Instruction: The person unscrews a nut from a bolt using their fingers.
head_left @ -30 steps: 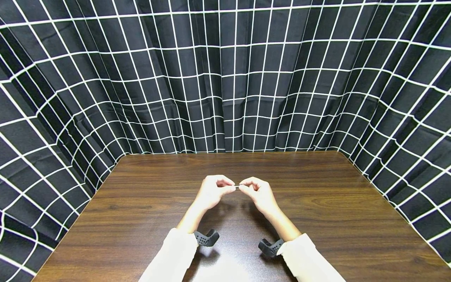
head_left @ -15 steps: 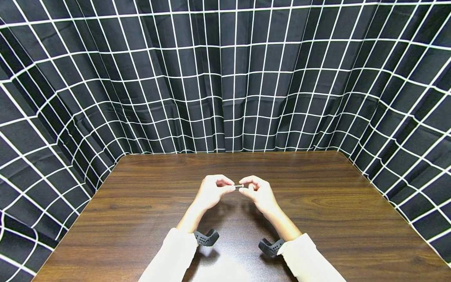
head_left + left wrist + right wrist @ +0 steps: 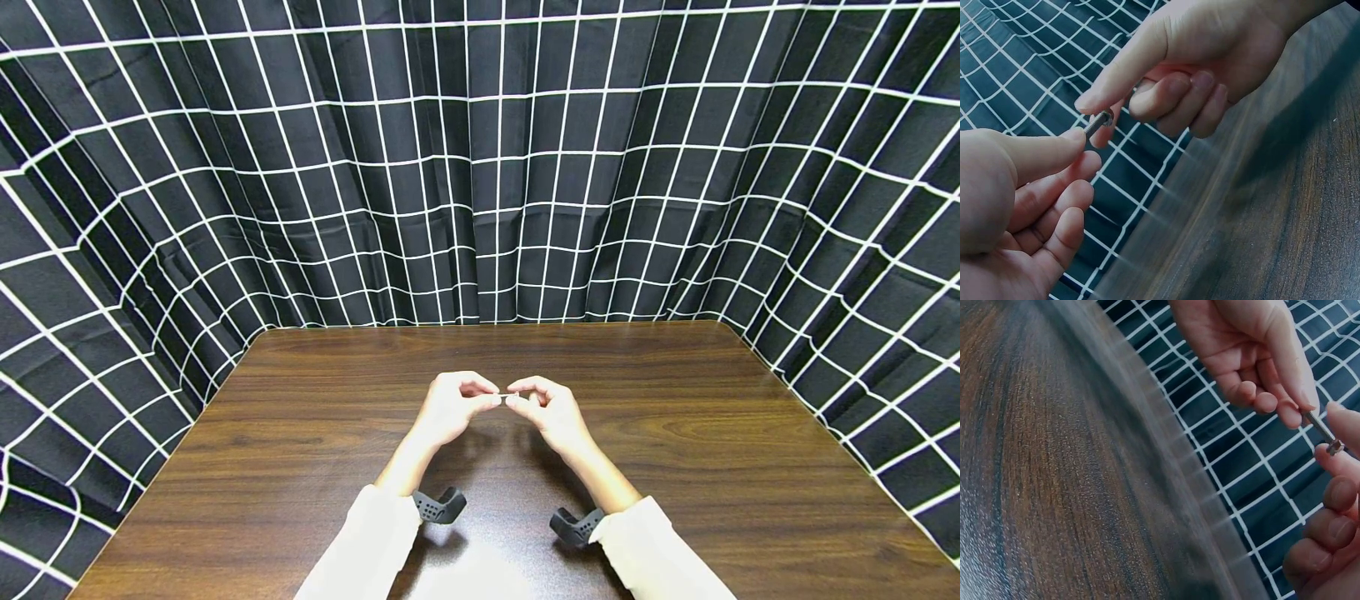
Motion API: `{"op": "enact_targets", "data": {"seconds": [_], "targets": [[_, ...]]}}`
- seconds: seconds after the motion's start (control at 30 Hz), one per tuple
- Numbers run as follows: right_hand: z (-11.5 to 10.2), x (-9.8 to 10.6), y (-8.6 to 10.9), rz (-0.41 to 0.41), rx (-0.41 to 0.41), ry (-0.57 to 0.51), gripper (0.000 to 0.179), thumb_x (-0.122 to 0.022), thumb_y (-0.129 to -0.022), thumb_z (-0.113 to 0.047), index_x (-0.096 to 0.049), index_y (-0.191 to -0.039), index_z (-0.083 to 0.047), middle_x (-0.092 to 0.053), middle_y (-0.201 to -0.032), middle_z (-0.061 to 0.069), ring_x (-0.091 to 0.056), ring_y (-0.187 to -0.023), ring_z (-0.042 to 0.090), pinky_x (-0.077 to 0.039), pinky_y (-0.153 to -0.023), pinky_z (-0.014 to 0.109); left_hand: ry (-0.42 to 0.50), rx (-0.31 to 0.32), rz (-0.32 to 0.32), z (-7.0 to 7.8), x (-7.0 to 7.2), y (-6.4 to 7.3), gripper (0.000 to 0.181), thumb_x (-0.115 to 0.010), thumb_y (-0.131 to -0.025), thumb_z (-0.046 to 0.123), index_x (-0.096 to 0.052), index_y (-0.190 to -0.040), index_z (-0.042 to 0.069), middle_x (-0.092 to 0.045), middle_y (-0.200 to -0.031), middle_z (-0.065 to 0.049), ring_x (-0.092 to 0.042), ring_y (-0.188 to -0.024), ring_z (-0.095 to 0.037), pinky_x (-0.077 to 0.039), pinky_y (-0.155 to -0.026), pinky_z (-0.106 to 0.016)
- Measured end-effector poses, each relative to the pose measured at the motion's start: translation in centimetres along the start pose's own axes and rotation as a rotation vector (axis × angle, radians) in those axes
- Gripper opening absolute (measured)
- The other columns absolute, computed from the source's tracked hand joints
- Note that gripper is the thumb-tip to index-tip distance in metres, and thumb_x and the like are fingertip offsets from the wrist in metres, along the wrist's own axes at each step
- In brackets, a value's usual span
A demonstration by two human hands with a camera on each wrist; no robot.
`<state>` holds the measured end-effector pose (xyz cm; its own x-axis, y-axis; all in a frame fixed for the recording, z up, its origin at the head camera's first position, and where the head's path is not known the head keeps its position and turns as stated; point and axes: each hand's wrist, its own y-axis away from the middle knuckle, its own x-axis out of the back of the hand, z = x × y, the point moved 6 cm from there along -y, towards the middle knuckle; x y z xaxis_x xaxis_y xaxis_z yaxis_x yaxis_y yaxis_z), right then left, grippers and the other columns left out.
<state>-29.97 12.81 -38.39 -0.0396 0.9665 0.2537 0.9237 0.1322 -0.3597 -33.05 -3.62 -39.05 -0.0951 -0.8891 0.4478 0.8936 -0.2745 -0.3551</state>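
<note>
A small metal bolt (image 3: 1319,427) with a threaded shank spans the gap between both hands, above the table. Its wider end (image 3: 1108,117), a nut or a hex head, faces the right hand. My left hand (image 3: 450,408) pinches the opposite end of the shank between thumb and fingers. Around the wider end, my right hand (image 3: 551,408) holds its thumb and index finger parted, one on each side. The bolt shows between these two fingertips; any light contact cannot be made out. The right hand's other fingers are curled in, as the left wrist view shows.
A brown wood-grain table (image 3: 337,358) lies under the hands. Black curtains with a white grid (image 3: 480,208) stand behind it and along both sides. Each wrist wears a dark grey band (image 3: 441,506), below white sleeves (image 3: 363,546).
The right thumb and index finger have parted from the bolt's end, baring the wider end, then shifted slightly left along it. The left hand keeps its place and its pinch.
</note>
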Motion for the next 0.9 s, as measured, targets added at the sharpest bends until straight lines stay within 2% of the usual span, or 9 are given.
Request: {"op": "enact_targets", "data": {"seconds": [0.17, 0.43, 0.57, 0.77, 0.9], "targets": [[-1.0, 0.05, 0.28, 0.049, -0.034, 0.079, 0.013, -0.068, -0.088, -0.006, -0.068, -0.088, 0.007, -0.045, -0.058, -0.007, -0.036, -0.057, 0.006, -0.031, -0.054, 0.025, -0.004, -0.011, 0.0, 0.0, -0.1, -0.03, 0.009, -0.079, -0.081, 0.014, -0.074, -0.088, 0.011, -0.072, -0.077, 0.004, -0.063, -0.067, -0.007, -0.045, -0.059, -0.025], [-0.92, 0.14, 0.24, 0.066, -0.065, 0.079, 0.019, -0.064, -0.092, -0.007, -0.067, -0.081, 0.008, -0.057, -0.066, -0.004, -0.04, -0.065, 0.011, -0.034, -0.063, 0.028, 0.004, -0.016, 0.003, -0.11, -0.18, -0.03, 0.008, -0.079, -0.08, 0.014, -0.074, -0.087, 0.011, -0.071, -0.074, 0.004, -0.062, -0.064, -0.007, -0.044, -0.057, -0.025], [-0.97, 0.18, 0.19, 0.069, -0.064, 0.082, 0.019, -0.065, -0.092, -0.007, -0.067, -0.081, 0.009, -0.053, -0.063, -0.001, -0.038, -0.063, 0.011, -0.032, -0.061, 0.027, 0.005, -0.01, 0.003, -0.17, -0.16, -0.02, 0.008, -0.079, -0.08, 0.013, -0.075, -0.087, 0.012, -0.072, -0.075, 0.004, -0.062, -0.065, -0.008, -0.045, -0.058, -0.026], [-0.97, 0.19, 0.22, 0.065, -0.059, 0.066, 0.013, -0.067, -0.089, -0.005, -0.068, -0.084, 0.006, -0.039, -0.057, -0.006, -0.033, -0.058, 0.008, -0.028, -0.056, 0.025, -0.005, -0.007, 0.008, -0.08, -0.09, -0.06, 0.008, -0.079, -0.08, 0.012, -0.075, -0.087, 0.011, -0.072, -0.076, 0.004, -0.063, -0.066, -0.007, -0.045, -0.058, -0.025], [-0.79, 0.2, 0.27, 0.055, -0.06, 0.042, 0.01, -0.069, -0.088, -0.005, -0.069, -0.089, 0.004, -0.043, -0.057, -0.005, -0.035, -0.057, 0.008, -0.029, -0.055, 0.024, 0.01, -0.004, 0.006, 0.06, -0.01, -0.05, 0.01, -0.079, -0.08, 0.011, -0.074, -0.088, 0.009, -0.072, -0.077, 0.002, -0.064, -0.067, -0.007, -0.046, -0.059, -0.025]]}}
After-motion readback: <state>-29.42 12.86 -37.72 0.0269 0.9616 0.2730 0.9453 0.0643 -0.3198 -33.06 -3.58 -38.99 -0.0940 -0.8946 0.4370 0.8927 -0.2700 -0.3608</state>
